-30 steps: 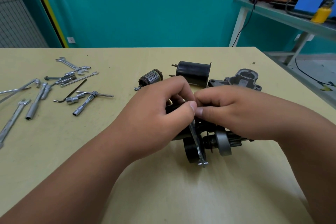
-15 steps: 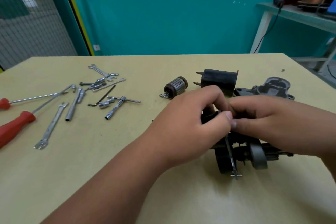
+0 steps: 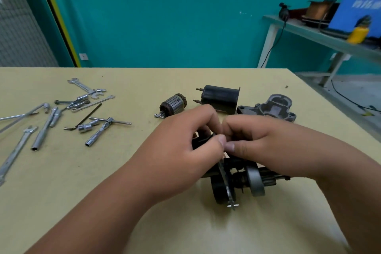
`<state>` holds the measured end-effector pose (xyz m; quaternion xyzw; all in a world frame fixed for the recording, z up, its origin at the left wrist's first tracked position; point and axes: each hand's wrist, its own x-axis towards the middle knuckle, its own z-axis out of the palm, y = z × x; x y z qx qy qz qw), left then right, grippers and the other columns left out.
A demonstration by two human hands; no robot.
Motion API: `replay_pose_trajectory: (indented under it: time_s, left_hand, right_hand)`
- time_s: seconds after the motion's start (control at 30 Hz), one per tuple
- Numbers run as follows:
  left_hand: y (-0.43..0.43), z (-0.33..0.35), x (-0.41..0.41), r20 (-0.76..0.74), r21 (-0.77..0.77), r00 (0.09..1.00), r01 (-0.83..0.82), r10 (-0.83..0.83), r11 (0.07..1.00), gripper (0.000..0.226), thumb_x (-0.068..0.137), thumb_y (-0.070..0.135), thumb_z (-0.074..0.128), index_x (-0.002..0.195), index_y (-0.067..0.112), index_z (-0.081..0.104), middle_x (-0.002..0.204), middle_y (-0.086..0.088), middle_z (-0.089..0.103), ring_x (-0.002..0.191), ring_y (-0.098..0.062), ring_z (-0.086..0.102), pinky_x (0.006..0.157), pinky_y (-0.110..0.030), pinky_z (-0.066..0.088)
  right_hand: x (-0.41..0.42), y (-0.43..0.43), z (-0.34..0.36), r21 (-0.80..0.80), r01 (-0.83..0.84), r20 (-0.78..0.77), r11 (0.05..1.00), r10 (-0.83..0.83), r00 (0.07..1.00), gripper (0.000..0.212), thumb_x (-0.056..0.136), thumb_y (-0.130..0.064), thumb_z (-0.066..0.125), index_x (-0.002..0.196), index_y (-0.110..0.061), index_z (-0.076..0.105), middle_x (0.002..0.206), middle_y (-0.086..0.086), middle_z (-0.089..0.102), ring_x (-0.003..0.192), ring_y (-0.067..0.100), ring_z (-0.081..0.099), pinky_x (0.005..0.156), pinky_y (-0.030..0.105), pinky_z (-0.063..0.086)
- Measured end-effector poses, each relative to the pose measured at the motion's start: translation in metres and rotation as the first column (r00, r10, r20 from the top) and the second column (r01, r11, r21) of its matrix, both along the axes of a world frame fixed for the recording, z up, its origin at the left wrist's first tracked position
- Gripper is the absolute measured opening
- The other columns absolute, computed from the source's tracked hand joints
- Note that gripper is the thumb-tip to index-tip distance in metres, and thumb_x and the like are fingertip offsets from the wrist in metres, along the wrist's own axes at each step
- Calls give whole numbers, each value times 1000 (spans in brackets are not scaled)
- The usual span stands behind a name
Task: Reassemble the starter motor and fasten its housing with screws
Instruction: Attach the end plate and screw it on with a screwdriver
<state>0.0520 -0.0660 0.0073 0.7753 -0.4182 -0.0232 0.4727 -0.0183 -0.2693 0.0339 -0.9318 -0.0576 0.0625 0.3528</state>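
As thumb tips meet, the starter motor (image 3: 255, 181) is pinched at its top by curled fingers of the left hand (image 3: 185, 150) and right hand (image 3: 268, 144), and is seen lying on the table (image 3: 61, 181). From it, the armature (image 3: 174, 105) is spotted at eleven o'clock, the black housing (image 3: 220, 97) at twelve, the end cover (image 3: 272, 107) at one, and tools (image 3: 44, 129) are scattered at ten.

Brightly, evenly lit. Soft shadows just below the fingers (image 3: 220, 142). Sharp near them, bowed and blurred far to their right.
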Motion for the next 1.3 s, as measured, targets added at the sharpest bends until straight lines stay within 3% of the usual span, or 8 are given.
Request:
replay_pose_trajectory:
  time_s: [0.2, 0.37, 0.5, 0.7, 0.83, 1.0, 1.17, 1.3]
  left_hand:
    - [-2, 1, -1, -94, -12, 995, 17, -18, 1000, 24, 83, 48, 55, 94, 28, 63, 71, 12, 62, 68, -16, 61, 70, -59, 63]
    - [-2, 1, 0, -145, -32, 989, 6, -11, 999, 32, 80, 52, 55, 97, 26, 63, 72, 8, 64, 72, -30, 64, 72, -63, 62]
    - [-2, -2, 1, -129, -35, 992, 7, -12, 999, 32, 81, 52, 56, 96, 25, 63, 71, 10, 64, 70, -26, 64, 72, -62, 63]
    - [-1, -3, 5, 21, -12, 1000, -5, 5, 1000, 28, 81, 62, 59, 89, 35, 61, 72, 18, 64, 63, -1, 58, 59, -18, 51]
    - [-4, -3, 5, -134, -3, 990, -44, 43, 999, 31, 77, 57, 59, 90, 29, 64, 70, 12, 64, 61, -8, 57, 58, -42, 59]
    - [-5, -8, 16, -361, -30, 929, -100, 83, 995, 12, 76, 34, 60, 79, 24, 65, 72, -12, 59, 53, -14, 49, 43, -25, 41]
    - [-3, -2, 19, -516, -162, 851, -213, 102, 963, 12, 76, 28, 57, 81, 22, 65, 67, -1, 65, 56, -26, 62, 53, -40, 41]
    - [5, 16, 23, -629, -360, 773, -385, 84, 850, 16, 81, 28, 54, 80, 26, 69, 70, -1, 70, 54, -26, 66, 45, -25, 35]
  right_hand:
    - [2, -1, -1, -42, -17, 12, 999, 18, 1000, 18, 104, -40, 59, 87, -32, 58, 83, 0, 62, 79, 23, 59, 74, 53, 52]
    - [4, -1, -2, -34, 11, 38, 999, -10, 999, 16, 99, -42, 61, 83, -43, 58, 71, -14, 61, 58, 0, 50, 53, 19, 41]
    - [2, -2, -2, -62, -13, 47, 998, 16, 999, 22, 101, -38, 61, 80, -39, 56, 78, -4, 60, 64, 3, 50, 61, 30, 43]
    - [3, -3, -1, -67, -24, 57, 997, 28, 998, 23, 102, -41, 58, 82, -30, 57, 81, 0, 60, 67, 9, 52, 64, 39, 45]
    - [2, -7, 2, -43, 28, 69, 999, -25, 997, 26, 102, -49, 50, 84, -39, 65, 76, -12, 66, 68, 1, 60, 63, 27, 48]
    - [8, -21, 3, 250, 315, 260, 916, -377, 889, 32, 104, -43, 48, 88, -29, 72, 72, -2, 71, 63, 9, 66, 63, 31, 55]
    - [14, -23, -5, 404, 453, 314, 795, -585, 748, 35, 108, -33, 50, 80, -24, 70, 64, 0, 65, 55, 11, 59, 54, 30, 54]
    - [18, -26, -11, 420, 481, 283, 770, -614, 736, 33, 107, -32, 52, 82, -24, 71, 62, -1, 65, 52, 8, 58, 52, 29, 51]
